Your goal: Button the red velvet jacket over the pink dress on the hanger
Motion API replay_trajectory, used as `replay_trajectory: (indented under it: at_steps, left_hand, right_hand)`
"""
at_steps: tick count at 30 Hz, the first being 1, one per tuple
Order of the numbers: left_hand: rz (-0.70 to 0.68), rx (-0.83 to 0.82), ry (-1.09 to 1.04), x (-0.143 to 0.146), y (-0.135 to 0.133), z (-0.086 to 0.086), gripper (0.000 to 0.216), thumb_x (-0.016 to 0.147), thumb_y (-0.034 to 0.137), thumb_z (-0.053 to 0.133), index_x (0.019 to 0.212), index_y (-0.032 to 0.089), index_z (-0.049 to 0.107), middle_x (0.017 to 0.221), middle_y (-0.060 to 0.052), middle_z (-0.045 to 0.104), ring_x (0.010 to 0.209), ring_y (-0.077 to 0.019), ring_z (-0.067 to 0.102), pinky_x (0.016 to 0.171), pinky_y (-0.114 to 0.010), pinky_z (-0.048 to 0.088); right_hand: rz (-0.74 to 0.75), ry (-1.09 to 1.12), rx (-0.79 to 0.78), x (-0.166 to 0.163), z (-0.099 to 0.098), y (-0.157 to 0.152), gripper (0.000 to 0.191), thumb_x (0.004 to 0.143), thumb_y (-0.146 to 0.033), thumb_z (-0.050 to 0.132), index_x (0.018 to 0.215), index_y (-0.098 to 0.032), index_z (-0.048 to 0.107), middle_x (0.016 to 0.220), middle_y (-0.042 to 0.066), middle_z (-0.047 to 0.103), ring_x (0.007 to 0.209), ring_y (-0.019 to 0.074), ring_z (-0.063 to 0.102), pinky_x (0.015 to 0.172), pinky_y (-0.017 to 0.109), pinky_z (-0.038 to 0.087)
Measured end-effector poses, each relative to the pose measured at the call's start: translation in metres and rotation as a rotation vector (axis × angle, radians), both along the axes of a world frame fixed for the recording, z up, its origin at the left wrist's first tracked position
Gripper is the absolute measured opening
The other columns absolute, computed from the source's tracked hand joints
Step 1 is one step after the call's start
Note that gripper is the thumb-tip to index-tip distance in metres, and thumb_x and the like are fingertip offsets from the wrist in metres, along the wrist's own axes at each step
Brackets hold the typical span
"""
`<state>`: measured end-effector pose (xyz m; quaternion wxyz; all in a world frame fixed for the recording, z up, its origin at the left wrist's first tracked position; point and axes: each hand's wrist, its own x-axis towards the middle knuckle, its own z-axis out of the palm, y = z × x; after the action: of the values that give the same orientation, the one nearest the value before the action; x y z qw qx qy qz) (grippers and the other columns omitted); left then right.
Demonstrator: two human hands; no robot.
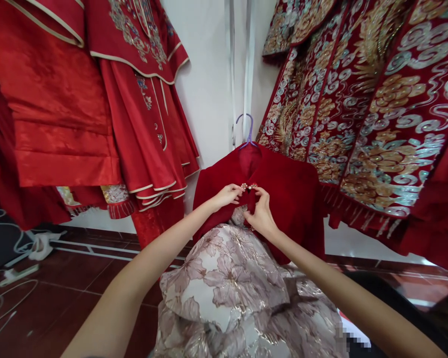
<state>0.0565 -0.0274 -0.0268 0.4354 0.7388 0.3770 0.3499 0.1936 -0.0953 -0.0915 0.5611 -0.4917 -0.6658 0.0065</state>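
A dark red velvet jacket (287,189) hangs on a purple hanger (247,130) straight ahead. Its front edges meet at a small jewelled clasp (248,187). My left hand (227,195) pinches the left front edge of the jacket beside the clasp. My right hand (259,211) grips the right front edge just under the clasp, fingers curled. Under the jacket spreads a pale floral brocade skirt (227,283), which lies over my forearms' lower reach.
Red satin garments (59,99) hang at the left. Heavily embroidered red and gold robes (369,104) hang at the right. A white wall (209,74) is behind. White cables and a power strip (18,273) lie on the dark red floor at the left.
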Motion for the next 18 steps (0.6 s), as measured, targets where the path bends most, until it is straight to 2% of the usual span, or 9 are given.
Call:
replay_trajectory:
  at_steps: [2, 4, 6, 8, 10, 12, 14, 16, 18]
  left_hand:
    - [0.093, 0.190, 0.166, -0.003, 0.002, -0.002, 0.014, 0.082, 0.022, 0.052, 0.086, 0.016, 0.064, 0.090, -0.004, 0.066, 0.089, -0.0153, 0.060, 0.094, -0.040, 0.044]
    - [0.168, 0.381, 0.306, -0.006, 0.003, -0.005, 0.012, 0.078, 0.021, 0.055, 0.083, 0.017, 0.065, 0.082, -0.002, 0.065, 0.091, -0.0165, 0.058, 0.102, -0.044, 0.035]
    - [0.194, 0.451, 0.330, -0.006, 0.001, -0.010, 0.014, 0.076, 0.018, 0.055, 0.086, 0.017, 0.065, 0.084, -0.002, 0.063, 0.092, -0.0161, 0.056, 0.101, -0.041, 0.035]
    - [0.184, 0.372, 0.254, -0.003, -0.003, -0.014, 0.018, 0.077, 0.015, 0.051, 0.091, 0.016, 0.062, 0.086, -0.002, 0.062, 0.085, -0.0138, 0.056, 0.091, -0.033, 0.043]
    - [0.113, 0.195, 0.144, 0.002, -0.010, -0.017, 0.021, 0.078, 0.013, 0.046, 0.094, 0.016, 0.060, 0.079, -0.001, 0.060, 0.073, -0.0108, 0.055, 0.077, -0.026, 0.047]
    - [-0.024, 0.001, 0.016, 0.006, -0.017, -0.019, 0.025, 0.077, 0.010, 0.043, 0.096, 0.016, 0.059, 0.073, 0.000, 0.059, 0.065, -0.0087, 0.054, 0.069, -0.022, 0.047]
    - [-0.188, -0.156, -0.106, 0.009, -0.024, -0.021, 0.030, 0.075, 0.010, 0.044, 0.101, 0.016, 0.059, 0.077, -0.002, 0.062, 0.065, -0.0088, 0.057, 0.068, -0.022, 0.048]
    - [-0.273, -0.229, -0.175, 0.011, -0.029, -0.026, 0.035, 0.075, 0.012, 0.047, 0.108, 0.017, 0.059, 0.086, -0.006, 0.066, 0.072, -0.0117, 0.061, 0.069, -0.025, 0.050]
    - [-0.221, -0.181, -0.176, 0.012, -0.031, -0.035, 0.039, 0.073, 0.013, 0.054, 0.111, 0.019, 0.059, 0.093, -0.008, 0.068, 0.079, -0.0152, 0.063, 0.072, -0.028, 0.051]
  right_hand:
    - [0.003, 0.046, -0.083, 0.006, 0.007, -0.016, 0.063, 0.067, -0.015, 0.055, 0.125, -0.017, 0.030, 0.112, 0.013, 0.045, 0.100, 0.0245, 0.055, 0.081, 0.038, 0.052]
    - [0.010, 0.065, -0.159, 0.015, 0.013, -0.036, 0.052, 0.070, -0.019, 0.055, 0.118, -0.018, 0.034, 0.099, 0.008, 0.050, 0.082, 0.0201, 0.058, 0.069, 0.034, 0.052]
    - [0.001, 0.045, -0.199, 0.028, 0.020, -0.055, 0.040, 0.073, -0.022, 0.055, 0.110, -0.021, 0.041, 0.094, 0.006, 0.053, 0.076, 0.0180, 0.057, 0.067, 0.032, 0.050]
    - [0.019, 0.059, -0.211, 0.041, 0.028, -0.068, 0.032, 0.073, -0.023, 0.055, 0.104, -0.022, 0.046, 0.092, 0.005, 0.056, 0.075, 0.0171, 0.058, 0.068, 0.031, 0.049]
    - [0.093, 0.146, -0.208, 0.049, 0.039, -0.076, 0.027, 0.073, -0.025, 0.056, 0.100, -0.022, 0.050, 0.091, 0.005, 0.058, 0.076, 0.0168, 0.059, 0.069, 0.030, 0.050]
    - [0.196, 0.242, -0.232, 0.049, 0.050, -0.079, 0.022, 0.074, -0.028, 0.058, 0.095, -0.022, 0.053, 0.090, 0.005, 0.060, 0.079, 0.0165, 0.060, 0.071, 0.029, 0.051]
    - [0.303, 0.285, -0.284, 0.041, 0.058, -0.080, 0.018, 0.075, -0.030, 0.060, 0.091, -0.022, 0.056, 0.089, 0.004, 0.062, 0.083, 0.0163, 0.062, 0.076, 0.029, 0.052]
    - [0.422, 0.282, -0.347, 0.028, 0.059, -0.078, 0.017, 0.076, -0.032, 0.062, 0.089, -0.022, 0.058, 0.090, 0.004, 0.064, 0.085, 0.0162, 0.063, 0.081, 0.030, 0.053]
    - [0.498, 0.277, -0.377, 0.014, 0.052, -0.071, 0.018, 0.076, -0.033, 0.063, 0.089, -0.022, 0.059, 0.090, 0.004, 0.066, 0.085, 0.0160, 0.064, 0.082, 0.031, 0.054]
